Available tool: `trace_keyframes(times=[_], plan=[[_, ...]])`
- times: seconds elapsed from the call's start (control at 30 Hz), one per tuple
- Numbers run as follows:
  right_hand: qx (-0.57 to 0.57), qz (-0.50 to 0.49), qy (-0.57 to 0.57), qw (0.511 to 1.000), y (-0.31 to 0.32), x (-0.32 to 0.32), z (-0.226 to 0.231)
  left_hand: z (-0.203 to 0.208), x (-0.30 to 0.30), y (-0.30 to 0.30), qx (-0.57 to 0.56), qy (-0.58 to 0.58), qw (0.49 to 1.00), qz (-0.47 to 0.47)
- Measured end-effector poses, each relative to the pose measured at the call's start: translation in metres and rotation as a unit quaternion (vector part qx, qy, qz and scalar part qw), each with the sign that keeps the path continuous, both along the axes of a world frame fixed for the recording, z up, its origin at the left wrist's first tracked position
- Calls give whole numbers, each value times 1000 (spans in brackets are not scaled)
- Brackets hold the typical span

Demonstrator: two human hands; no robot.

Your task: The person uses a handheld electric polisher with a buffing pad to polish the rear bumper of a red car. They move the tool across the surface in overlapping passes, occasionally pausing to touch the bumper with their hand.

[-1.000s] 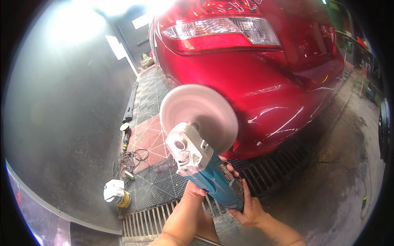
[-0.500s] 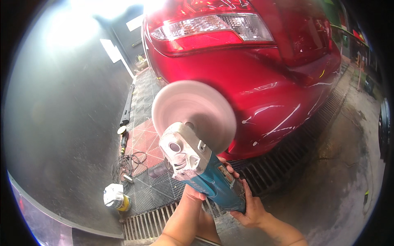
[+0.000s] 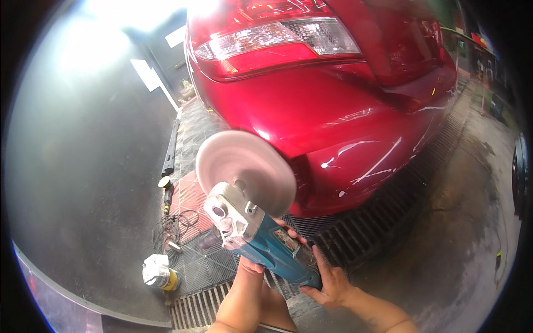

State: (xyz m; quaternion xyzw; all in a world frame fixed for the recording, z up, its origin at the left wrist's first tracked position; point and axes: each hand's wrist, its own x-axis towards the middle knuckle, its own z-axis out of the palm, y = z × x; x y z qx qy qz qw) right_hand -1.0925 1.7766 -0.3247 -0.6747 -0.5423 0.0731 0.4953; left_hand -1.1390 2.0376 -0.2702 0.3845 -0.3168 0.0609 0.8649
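Note:
Both my hands hold a blue power polisher (image 3: 283, 252) with a worn silver gear head. My left hand (image 3: 254, 266) wraps under the body from the left, its fingertips showing on the far side. At the rear end, my right hand (image 3: 331, 284) grips the casing, thumb underneath. The large round pale pink pad (image 3: 241, 166) looks smeared, as if spinning. It lies against or just in front of the lower left side of a glossy red car bumper (image 3: 311, 119); contact cannot be made out. White streaks and drops (image 3: 380, 161) mark the bumper right of the pad.
A clear and red tail light (image 3: 277, 47) sits above the bumper. On the left are a dark wall (image 3: 83, 166), a smaller polisher (image 3: 166, 194) with a coiled black cord (image 3: 166, 230), and a white and yellow container (image 3: 161, 272). A floor grate (image 3: 372, 222) runs below the car.
The polisher and both hands have shifted down and to the left. Its pad now covers less of the bumper. The car appears slightly further left in view.

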Motion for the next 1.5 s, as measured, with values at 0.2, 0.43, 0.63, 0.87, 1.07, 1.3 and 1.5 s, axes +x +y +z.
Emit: trace_keyframes(times=[0.2,0.43,0.63,0.87,1.07,1.3,1.5], plan=[[56,3,-7,998,3,17,-14,20,0,-19,18,33,999,5],[64,-19,41,997,-9,30,0,21,4,-37,110,61,982,138],[136,-123,-126,975,-37,37,62,-6,7,-59,177,146,960,160],[165,-280,62,944,-83,71,27,31,90,-161,343,178,914,120],[339,-221,277,872,-121,122,10,44,58,-241,535,-36,695,479],[235,-214,195,928,-161,140,0,145,33,-233,603,-203,468,614],[-33,-245,-35,968,-184,132,59,60,42,-202,693,143,450,544]])
